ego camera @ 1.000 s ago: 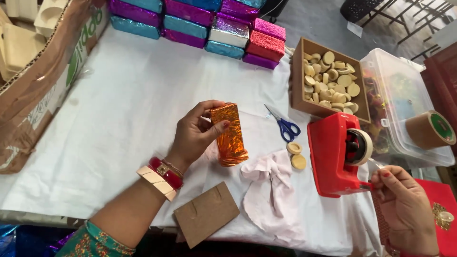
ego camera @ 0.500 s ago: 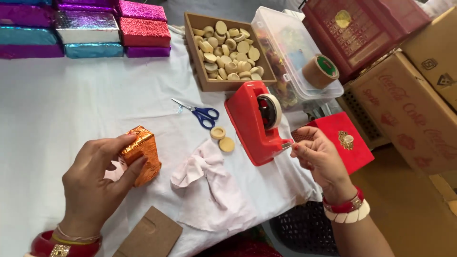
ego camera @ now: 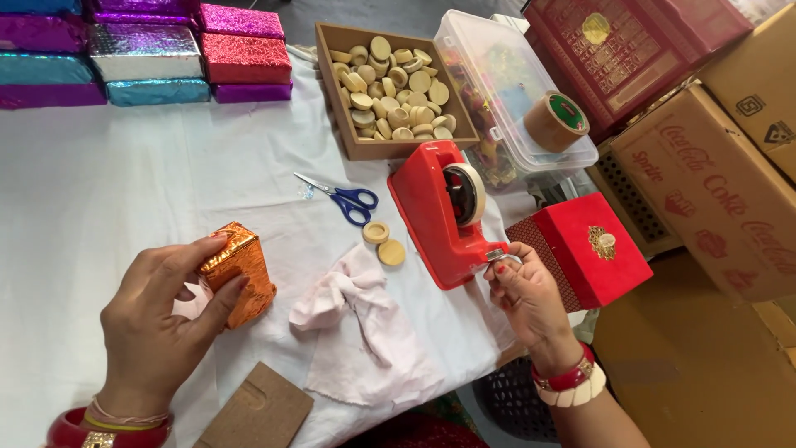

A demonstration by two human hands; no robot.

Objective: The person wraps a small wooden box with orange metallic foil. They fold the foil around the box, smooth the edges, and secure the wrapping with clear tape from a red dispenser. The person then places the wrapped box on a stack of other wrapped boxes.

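The left hand (ego camera: 162, 319) gripped the small orange foil-wrapped box (ego camera: 239, 272) while the right hand (ego camera: 526, 294) pinched tape at the red tape dispenser (ego camera: 444, 211), best pulled taut against the cutter.

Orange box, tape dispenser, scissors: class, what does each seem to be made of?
Orange box: apparently wrapped in metallic foil, crinkled and glinting. Tape dispenser: likely moulded plastic, smooth glossy red. Scissors: metal-looking silvery blades, blue handles, probably plastic.

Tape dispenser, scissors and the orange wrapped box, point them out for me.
tape dispenser (ego camera: 431, 217): head view, on its red body.
scissors (ego camera: 358, 202): head view, on the blue handles.
orange wrapped box (ego camera: 246, 274): head view, on its foil side, held in the left hand (ego camera: 162, 319).
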